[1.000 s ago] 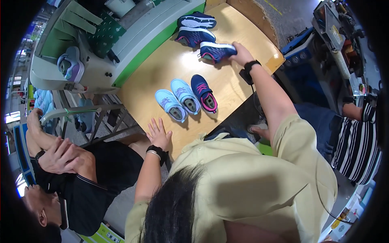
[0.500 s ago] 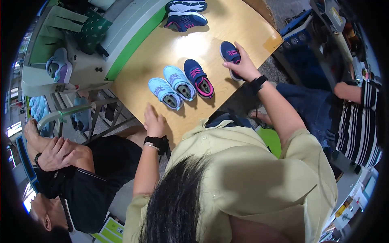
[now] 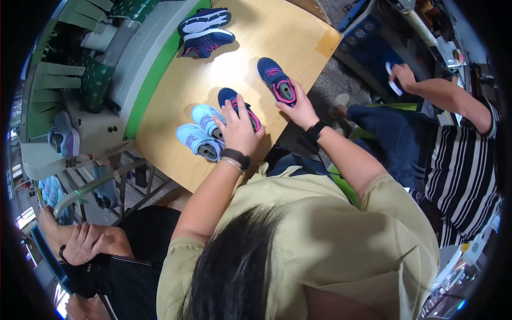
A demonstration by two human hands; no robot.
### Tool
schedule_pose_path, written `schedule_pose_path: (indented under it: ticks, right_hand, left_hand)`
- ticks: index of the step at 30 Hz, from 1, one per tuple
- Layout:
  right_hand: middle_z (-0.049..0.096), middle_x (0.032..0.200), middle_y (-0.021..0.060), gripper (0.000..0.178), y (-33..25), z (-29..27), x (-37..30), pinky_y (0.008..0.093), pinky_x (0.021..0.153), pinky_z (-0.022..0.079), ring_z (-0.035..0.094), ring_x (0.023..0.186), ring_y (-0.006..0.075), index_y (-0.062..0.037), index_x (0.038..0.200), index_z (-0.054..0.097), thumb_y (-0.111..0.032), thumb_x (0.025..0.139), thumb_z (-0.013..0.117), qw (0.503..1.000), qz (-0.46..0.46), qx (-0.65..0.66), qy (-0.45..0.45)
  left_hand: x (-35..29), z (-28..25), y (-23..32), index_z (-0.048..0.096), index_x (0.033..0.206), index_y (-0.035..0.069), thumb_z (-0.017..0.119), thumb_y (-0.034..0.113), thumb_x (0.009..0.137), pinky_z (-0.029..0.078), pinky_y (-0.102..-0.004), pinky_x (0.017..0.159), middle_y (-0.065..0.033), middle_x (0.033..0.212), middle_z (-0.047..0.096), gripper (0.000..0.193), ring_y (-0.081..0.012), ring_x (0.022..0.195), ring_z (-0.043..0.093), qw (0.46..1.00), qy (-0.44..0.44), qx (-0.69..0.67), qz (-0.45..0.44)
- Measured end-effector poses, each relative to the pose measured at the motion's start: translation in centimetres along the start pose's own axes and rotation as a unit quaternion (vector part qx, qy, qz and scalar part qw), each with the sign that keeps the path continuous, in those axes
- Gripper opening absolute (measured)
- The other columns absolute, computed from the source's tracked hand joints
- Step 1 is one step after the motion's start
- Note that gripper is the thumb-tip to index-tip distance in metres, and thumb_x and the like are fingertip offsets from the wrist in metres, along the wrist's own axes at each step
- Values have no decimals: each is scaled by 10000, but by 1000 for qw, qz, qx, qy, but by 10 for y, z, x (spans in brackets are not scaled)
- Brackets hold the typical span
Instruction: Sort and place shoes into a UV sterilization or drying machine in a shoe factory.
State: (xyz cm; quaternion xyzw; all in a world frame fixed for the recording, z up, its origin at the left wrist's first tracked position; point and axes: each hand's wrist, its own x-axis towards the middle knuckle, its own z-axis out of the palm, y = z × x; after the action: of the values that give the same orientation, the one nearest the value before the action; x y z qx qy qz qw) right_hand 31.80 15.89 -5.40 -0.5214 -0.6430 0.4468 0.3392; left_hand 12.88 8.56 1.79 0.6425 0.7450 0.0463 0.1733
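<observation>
Two navy shoes are occupying my hands as I am working from a distance. My right grip (image 3: 302,111) is holding one navy shoe (image 3: 272,73) around its heel, thumb on the left and fingers along the right, presumably because the heel is facing the body (whether the sole is touching wood, I am not managing to tell). My left grip (image 3: 242,132) is lying over a second navy shoe (image 3: 226,95), fingers spreading across its top; how firmly it is grasping, I am not able to judge. That shoe is resting on the table (image 3: 160,125) just beside two light blue shoes (image 3: 196,138), all pointing toes away, probably keeping the heels handy. Farther off, near the green strip (image 3: 160,73), two more navy shoes (image 3: 209,42) are lying on their sides, likely leaving working room nearer me.
</observation>
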Motion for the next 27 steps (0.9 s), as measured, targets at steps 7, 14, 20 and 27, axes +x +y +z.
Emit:
schedule_pose_path:
  ticks: [7,14,20,27]
  right_hand:
    - [540,1304,212,742,-28,45,0,401,1060,409,514,1243,289,-13,1414,386,-173,785,747,989,5,116,-92]
    - [621,1143,171,643,-14,73,6,471,916,479,591,1082,388,-90,1219,492,-216,660,785,999,-48,-11,19]
    - [623,1177,155,596,-7,71,-18,452,964,463,587,1128,354,-77,1211,519,-173,675,760,994,33,-48,88]
    - [617,1198,157,574,1,74,-44,440,981,459,572,1156,349,-55,1193,540,-167,672,755,990,43,-42,130]
  left_hand:
    - [35,59,-37,245,1472,-44,805,362,652,166,-514,1157,-243,1467,311,1073,-402,1380,248,956,136,-199,168]
    - [28,30,-26,203,1486,69,825,59,690,401,-514,1041,-312,1379,247,1011,-431,1223,409,974,89,-206,31]
    - [23,35,-12,194,1478,112,798,14,716,462,-472,989,-295,1397,225,978,-401,1214,433,981,58,-174,58]
    - [50,61,-26,165,1497,121,852,185,647,544,-462,892,-249,1291,497,1095,-337,1122,573,864,8,-459,-207]
